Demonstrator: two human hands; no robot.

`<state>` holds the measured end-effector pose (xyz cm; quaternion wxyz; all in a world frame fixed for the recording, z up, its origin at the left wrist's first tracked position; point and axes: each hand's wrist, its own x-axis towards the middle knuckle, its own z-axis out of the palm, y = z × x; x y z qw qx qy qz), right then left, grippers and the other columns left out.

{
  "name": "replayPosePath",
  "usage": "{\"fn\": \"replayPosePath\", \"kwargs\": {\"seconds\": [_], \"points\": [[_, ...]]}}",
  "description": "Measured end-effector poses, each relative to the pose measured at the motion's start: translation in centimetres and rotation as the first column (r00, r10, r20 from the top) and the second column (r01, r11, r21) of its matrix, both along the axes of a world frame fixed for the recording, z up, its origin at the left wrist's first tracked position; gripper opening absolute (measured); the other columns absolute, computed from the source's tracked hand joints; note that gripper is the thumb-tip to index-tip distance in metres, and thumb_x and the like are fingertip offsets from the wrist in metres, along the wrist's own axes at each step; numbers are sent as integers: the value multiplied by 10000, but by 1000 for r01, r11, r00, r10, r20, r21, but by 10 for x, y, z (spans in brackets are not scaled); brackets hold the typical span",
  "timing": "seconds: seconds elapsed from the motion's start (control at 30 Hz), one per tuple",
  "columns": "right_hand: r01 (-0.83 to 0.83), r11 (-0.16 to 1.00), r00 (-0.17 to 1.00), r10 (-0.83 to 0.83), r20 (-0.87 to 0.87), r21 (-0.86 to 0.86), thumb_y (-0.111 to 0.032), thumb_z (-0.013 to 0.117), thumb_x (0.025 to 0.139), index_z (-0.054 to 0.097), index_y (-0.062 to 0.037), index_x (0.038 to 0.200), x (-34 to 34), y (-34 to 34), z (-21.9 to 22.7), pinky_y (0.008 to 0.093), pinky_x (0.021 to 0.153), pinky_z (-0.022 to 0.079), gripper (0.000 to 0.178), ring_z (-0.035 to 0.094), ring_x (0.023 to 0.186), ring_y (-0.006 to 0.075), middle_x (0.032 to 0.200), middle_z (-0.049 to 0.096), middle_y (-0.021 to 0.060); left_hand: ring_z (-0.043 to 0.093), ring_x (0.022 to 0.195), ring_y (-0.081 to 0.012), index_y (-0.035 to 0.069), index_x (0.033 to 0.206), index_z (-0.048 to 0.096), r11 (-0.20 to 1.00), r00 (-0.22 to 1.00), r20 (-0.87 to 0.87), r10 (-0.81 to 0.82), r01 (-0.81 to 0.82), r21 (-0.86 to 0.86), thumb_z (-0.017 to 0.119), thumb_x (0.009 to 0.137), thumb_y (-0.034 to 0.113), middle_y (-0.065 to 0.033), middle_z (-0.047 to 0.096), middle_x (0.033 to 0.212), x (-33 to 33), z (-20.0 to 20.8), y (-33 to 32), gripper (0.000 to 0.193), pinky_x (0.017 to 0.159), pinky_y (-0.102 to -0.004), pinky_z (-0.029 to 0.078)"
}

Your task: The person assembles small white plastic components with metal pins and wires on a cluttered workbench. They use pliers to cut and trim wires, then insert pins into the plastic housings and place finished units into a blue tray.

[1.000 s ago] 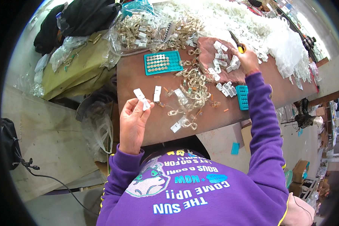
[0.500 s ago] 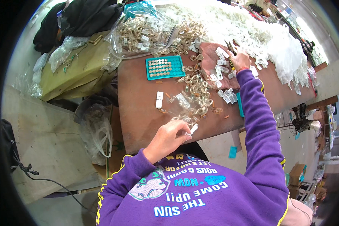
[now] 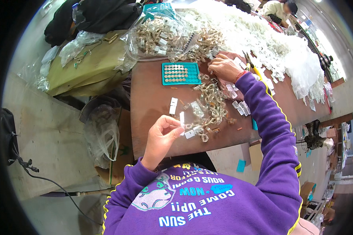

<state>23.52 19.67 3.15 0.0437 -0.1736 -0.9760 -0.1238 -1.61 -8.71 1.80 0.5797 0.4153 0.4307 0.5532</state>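
Note:
My left hand (image 3: 163, 136) is closed near the front edge of the table, pinching a narrow white plastic piece (image 3: 182, 122) upright between thumb and fingers. Just beyond it lie small clear plastic bags and white tags (image 3: 190, 134). My right hand (image 3: 225, 68) reaches over the near side of the big heap, its fingers apart and curled down beside the clear brownish loops (image 3: 211, 92); nothing shows in it. To its right, pliers with yellow handles (image 3: 256, 70) lie by the pinkish-red cloth (image 3: 228, 89), where small white-and-clear pieces rest.
A teal tray (image 3: 193, 81) with rows of round metallic discs sits on the brown table (image 3: 147, 98). Behind it stands a clear bag of brownish loops (image 3: 157, 37). White plastic parts (image 3: 259, 35) heap up across the back. Another person (image 3: 277, 11) is at the far right.
My right hand has let go of the pliers and moved left to the brownish loops. My left hand has shifted slightly left, and its white piece now points upward. The whole view has shifted a little.

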Motion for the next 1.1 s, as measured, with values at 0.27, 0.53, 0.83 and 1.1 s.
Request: {"fn": "replayPosePath", "kwargs": {"seconds": [0.27,0.53,0.83,1.1], "points": [[-101,521,645,-614,-454,-848,-16,706,859,568,-45,1182,-13,-97,62,193,705,511,352,628,790,40,812,630,-13,645,858,-140,65,1019,555,993,965,252,72,-45,-113,624,957,159,-84,672,1013,0,12,28,131,783,-273,520],[-567,-249,568,-809,-154,-785,-27,693,872,614,-18,1015,-31,-177,56,262,804,552,164,700,879,165,920,706,88,652,867,-145,58,1059,551,999,892,452,24,0,-52,611,966,130,-104,666,1049,21,16,40,132,786,-277,540],[-544,-331,572,-819,-52,-771,-81,671,904,631,5,1030,-45,-200,48,258,748,562,158,694,831,149,945,696,96,663,874,-137,29,998,553,987,958,285,12,-56,149,695,884,51,-62,651,956,21,10,32,184,778,-269,567],[-482,-175,457,-886,-76,-859,-96,705,876,650,15,979,-56,-215,48,250,682,557,161,678,750,127,887,689,75,673,838,-126,30,974,560,984,980,195,30,-63,168,700,867,22,-43,661,903,22,9,30,177,734,-242,539]]}}
